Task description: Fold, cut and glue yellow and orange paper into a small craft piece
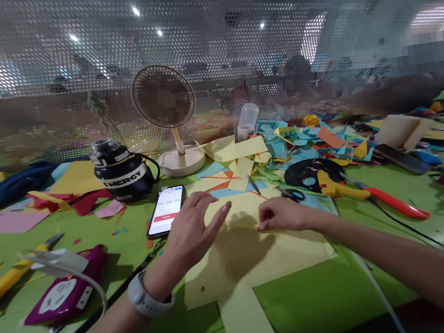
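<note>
Sheets of pale yellow paper (288, 256) lie in front of me on the green table. My left hand (195, 228) hovers over their left side with fingers apart, holding nothing; a white watch is on that wrist. At the right part of the sheets my right hand (280, 214) is closed, fingertips curled together close to the paper. Whatever it may pinch is hidden. A yellow paper strip (248, 322) runs from under the sheets toward me. Dark-handled scissors (291, 194) lie just beyond my right hand. A lit phone (166, 210) rests beside my left hand, showing a timer.
A fan (182, 161) and a black jug (121, 172) stand behind. Coloured paper scraps (285, 144) pile up at the back. Pliers with yellow and red handles (396, 202) lie right; a purple power strip (66, 293) and yellow pliers (10, 281) lie left. Cables cross the table.
</note>
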`<state>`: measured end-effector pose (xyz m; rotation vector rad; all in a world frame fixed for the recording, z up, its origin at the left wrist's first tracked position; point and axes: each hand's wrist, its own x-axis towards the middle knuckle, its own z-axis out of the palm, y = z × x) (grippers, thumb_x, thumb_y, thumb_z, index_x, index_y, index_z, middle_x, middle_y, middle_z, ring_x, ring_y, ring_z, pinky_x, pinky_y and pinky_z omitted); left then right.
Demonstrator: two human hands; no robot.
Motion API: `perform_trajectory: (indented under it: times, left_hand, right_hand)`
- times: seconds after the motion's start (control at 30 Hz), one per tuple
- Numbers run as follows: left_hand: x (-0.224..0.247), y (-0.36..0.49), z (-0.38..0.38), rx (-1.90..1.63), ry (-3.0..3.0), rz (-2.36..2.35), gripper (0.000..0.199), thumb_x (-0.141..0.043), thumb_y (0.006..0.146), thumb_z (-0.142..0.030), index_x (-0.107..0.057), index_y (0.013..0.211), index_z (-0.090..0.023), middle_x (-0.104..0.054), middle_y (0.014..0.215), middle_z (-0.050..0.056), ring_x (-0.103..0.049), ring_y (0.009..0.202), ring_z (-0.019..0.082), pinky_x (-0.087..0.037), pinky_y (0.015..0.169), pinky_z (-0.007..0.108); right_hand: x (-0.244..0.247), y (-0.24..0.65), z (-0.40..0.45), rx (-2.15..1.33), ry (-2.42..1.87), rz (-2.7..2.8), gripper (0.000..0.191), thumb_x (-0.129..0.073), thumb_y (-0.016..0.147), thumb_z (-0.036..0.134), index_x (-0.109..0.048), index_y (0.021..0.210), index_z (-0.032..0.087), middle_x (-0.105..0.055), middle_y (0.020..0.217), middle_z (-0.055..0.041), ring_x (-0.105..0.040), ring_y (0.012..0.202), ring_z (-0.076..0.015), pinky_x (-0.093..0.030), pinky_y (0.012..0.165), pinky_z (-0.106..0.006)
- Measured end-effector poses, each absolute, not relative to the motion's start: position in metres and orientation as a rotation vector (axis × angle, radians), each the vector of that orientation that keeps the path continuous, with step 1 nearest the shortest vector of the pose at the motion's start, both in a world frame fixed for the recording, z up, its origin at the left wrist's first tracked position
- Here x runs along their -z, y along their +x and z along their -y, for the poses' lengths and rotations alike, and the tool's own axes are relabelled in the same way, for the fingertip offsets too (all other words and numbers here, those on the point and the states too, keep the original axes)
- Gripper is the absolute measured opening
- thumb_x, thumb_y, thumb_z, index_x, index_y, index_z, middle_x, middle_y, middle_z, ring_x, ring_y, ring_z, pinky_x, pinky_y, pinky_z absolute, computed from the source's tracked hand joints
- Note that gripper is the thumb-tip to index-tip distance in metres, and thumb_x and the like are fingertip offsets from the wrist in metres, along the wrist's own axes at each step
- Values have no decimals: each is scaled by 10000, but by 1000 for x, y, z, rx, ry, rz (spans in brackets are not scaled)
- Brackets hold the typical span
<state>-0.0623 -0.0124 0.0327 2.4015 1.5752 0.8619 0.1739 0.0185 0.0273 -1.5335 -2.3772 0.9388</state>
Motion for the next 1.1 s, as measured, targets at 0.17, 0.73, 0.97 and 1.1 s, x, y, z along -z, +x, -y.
perform_trajectory:
  times: [0.17,0.73,0.97,1.1]
  left_hand:
    - [-28,-51,4,-775,1672,-1437,506,-486,825,-630,-631,688,-166,-669,715,90,-636,687,233,-493,634,339]
    - [6,-44,-8,-839,692,-733,199,-727,761,-298,-695,851,-123,-691,718,39,-605,597,113,-501,621,229]
    - [5,-43,-5,-872,701,-681,249,-737,763,-349,-653,772,-114,-660,687,32,-591,599,111,-481,608,228]
    - [7,-43,-4,-922,657,-712,272,-799,688,-331,-609,694,-137,-546,544,-38,-516,494,82,-438,521,205]
  right_hand:
    - [-27,165,-23,-1061,-1402,2040,253,-648,741,404,-594,696,160,-603,650,1,-535,603,-130,-398,560,-241]
    - [-27,164,-6,195,-420,2734,434,-490,875,103,-538,1298,188,-448,1442,-129,-314,1376,-241,-314,1094,-466]
    - [-26,158,1,332,-281,2644,275,-451,944,113,-638,1144,145,-658,1220,-89,-568,1175,-187,-489,975,-380]
    - [-26,154,4,208,-219,2723,351,-363,940,40,-619,1165,121,-677,1183,-93,-595,1152,-174,-480,1004,-397]
